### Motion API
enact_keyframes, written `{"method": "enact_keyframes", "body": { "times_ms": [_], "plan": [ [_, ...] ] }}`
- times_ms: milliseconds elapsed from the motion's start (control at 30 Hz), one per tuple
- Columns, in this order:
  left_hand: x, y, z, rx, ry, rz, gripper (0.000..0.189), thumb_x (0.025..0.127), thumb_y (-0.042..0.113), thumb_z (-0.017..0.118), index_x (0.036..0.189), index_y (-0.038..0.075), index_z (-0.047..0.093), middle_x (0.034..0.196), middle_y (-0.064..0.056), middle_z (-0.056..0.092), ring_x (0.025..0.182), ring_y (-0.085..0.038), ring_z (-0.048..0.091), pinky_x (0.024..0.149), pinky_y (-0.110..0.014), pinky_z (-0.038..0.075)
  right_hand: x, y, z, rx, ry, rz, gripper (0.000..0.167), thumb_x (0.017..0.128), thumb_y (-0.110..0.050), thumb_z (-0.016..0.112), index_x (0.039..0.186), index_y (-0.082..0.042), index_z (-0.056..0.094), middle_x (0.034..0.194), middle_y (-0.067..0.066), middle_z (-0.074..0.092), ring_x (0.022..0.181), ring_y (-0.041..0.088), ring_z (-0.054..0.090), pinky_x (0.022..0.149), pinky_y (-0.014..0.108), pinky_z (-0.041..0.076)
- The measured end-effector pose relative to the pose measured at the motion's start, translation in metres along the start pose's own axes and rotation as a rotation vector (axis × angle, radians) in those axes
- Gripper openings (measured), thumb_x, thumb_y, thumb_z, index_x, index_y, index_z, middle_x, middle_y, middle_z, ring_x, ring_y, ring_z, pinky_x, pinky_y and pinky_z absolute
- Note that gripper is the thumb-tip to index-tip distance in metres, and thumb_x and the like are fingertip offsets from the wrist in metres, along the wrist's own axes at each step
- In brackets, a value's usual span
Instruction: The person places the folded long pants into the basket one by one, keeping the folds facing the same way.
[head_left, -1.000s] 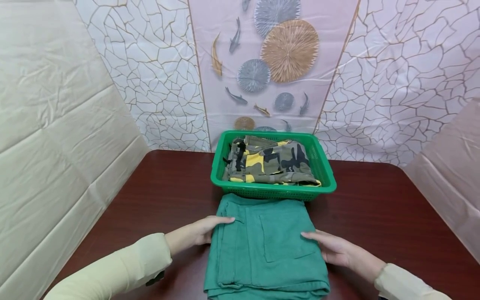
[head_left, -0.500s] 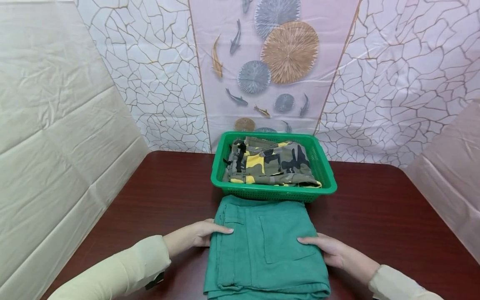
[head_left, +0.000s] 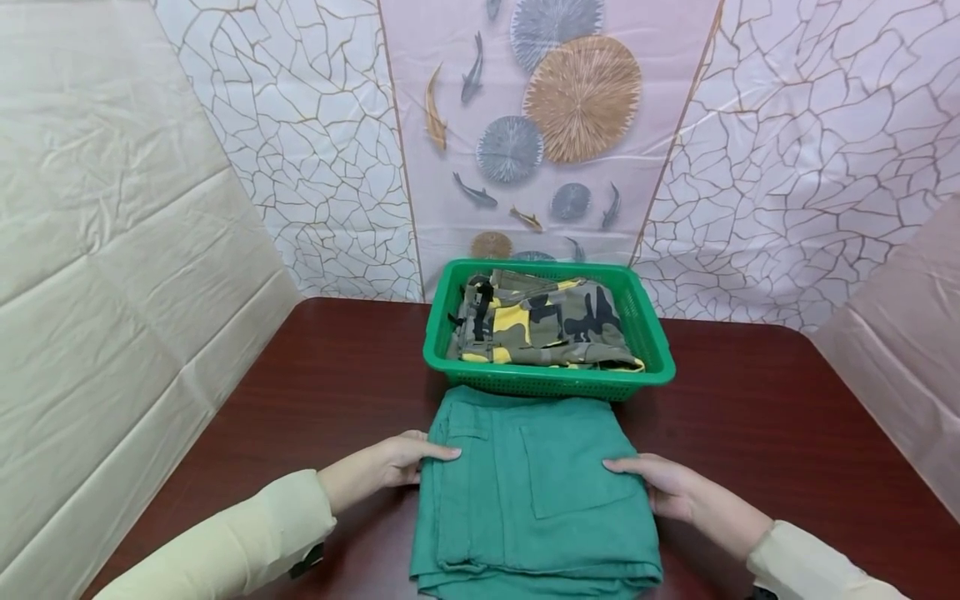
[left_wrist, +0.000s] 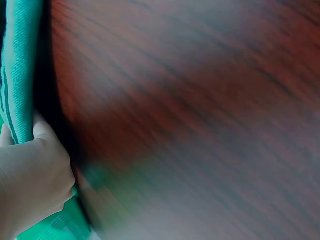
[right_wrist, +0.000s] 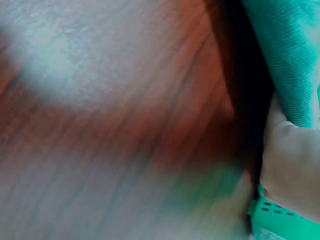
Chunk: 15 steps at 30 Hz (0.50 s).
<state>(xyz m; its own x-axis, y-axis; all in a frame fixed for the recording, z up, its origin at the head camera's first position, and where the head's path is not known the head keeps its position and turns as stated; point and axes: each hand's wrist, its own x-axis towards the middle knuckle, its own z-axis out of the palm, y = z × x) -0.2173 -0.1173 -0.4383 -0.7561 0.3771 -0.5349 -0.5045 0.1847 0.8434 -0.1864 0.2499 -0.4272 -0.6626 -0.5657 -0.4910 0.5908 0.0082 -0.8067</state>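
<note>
A folded green garment [head_left: 570,492] with a stitched patch pocket lies on the table in front of the basket, its far edge close to the basket's front. My left hand [head_left: 397,460] grips its left side, thumb on top and fingers at the edge below. On the opposite side my right hand [head_left: 671,487] holds it the same way, with the thumb near the pocket. Both wrist views show fingers tucked under the cloth's thick folded edge, the left hand [left_wrist: 37,175] and the right hand [right_wrist: 290,160]; the fingertips underneath are hidden.
A green plastic basket [head_left: 660,354] stands at the back of the dark red-brown wooden table [head_left: 337,375]. Inside it lies a folded camouflage garment [head_left: 585,321] in grey, black and yellow. Patterned cloth [head_left: 337,150] hangs behind the table, with pale fabric along both sides.
My left thumb has slid nearer to me along the garment's left side and a little outward. My right hand now grips the edge more closely. The garment has barely moved.
</note>
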Motion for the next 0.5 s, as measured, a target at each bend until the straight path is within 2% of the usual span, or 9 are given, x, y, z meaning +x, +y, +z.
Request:
{"method": "enact_keyframes", "body": {
  "times_ms": [133, 500],
  "plan": [
    [-0.003, 0.003, -0.001, -0.013, -0.012, 0.003, 0.034, 0.091, 0.013, 0.063, 0.121, -0.002, 0.059, 0.091, 0.0, 0.072, 0.084, -0.01, 0.069, 0.084, -0.032, 0.055, -0.004, -0.006, 0.001, -0.006, 0.006, 0.006, 0.018, 0.099, -0.021, 0.049, 0.109, -0.012, 0.061, 0.104, -0.002, 0.069, 0.098, 0.011, 0.066, 0.093, 0.032, 0.051],
    [-0.012, 0.015, 0.0, -0.015, -0.046, 0.028, 0.028, 0.092, 0.014, 0.062, 0.116, 0.0, 0.062, 0.088, 0.001, 0.072, 0.081, -0.009, 0.069, 0.081, -0.03, 0.056, -0.013, -0.014, 0.0, -0.023, 0.032, -0.006, 0.018, 0.098, -0.023, 0.048, 0.101, -0.016, 0.065, 0.099, -0.005, 0.071, 0.094, 0.009, 0.067, 0.087, 0.029, 0.054]
  ]
}}
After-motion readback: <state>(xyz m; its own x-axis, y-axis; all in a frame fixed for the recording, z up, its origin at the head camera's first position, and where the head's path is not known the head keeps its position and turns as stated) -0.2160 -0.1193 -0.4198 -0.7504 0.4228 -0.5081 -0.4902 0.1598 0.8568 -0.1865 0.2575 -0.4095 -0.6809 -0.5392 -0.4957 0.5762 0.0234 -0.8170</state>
